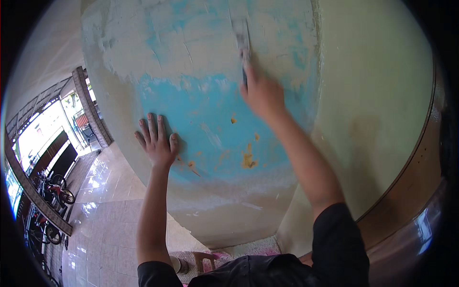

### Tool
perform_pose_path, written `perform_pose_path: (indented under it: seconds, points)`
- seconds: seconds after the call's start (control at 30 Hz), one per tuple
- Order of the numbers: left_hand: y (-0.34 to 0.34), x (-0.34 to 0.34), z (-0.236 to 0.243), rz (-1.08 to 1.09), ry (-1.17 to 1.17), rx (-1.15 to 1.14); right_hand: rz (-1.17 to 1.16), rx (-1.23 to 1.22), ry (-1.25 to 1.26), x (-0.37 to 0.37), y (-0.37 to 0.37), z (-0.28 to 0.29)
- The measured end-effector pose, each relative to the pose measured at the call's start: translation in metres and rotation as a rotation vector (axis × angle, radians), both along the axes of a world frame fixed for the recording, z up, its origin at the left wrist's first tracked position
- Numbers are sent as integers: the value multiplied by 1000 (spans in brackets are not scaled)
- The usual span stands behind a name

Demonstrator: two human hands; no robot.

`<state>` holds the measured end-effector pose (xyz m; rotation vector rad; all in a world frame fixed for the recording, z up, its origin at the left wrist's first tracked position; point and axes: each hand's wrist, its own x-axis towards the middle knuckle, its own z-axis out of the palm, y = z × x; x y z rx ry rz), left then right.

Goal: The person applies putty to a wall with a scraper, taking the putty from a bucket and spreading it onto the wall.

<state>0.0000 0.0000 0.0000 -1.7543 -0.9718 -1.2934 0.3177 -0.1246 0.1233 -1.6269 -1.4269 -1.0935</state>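
Note:
In front of me is a wall with a bright blue patch (196,105). Whitish-grey filler (201,52) is smeared in streaks over its upper part. My right hand (265,98) is closed around the handle of a putty knife (242,36), whose blurred blade points up and appears to lie against the filler. Lower down and to the left, my left hand (158,143) rests flat on the wall with its fingers spread. Holding nothing, it lies at the left side of the blue patch. Brownish stains (248,158) mark the blue surface between and below my hands.
A pale green wall (373,86) meets the patched one at a corner on the right. Below me stand a chair (206,259) and a small container (180,265). Shiny tiles cover the floor (107,210) at left, with parked motorcycles (60,193) beyond a pillar.

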Motion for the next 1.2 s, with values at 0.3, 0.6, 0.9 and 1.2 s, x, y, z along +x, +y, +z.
perform_pose_path:
  seconds: [0.3, 0.6, 0.9, 1.2]
  points:
    - [2, 25, -48, -13, -32, -3, 225, -168, 321, 18, -42, -300]
    - [-5, 28, -65, -10, -9, -24, 327, 400, -59, 3, -27, 17]
    - [-7, 23, -91, 9, 37, -97, 201, -159, 299, -13, -26, -245]
    - [-3, 23, -100, -5, 7, -40, 267, 316, 106, 25, -34, -37]
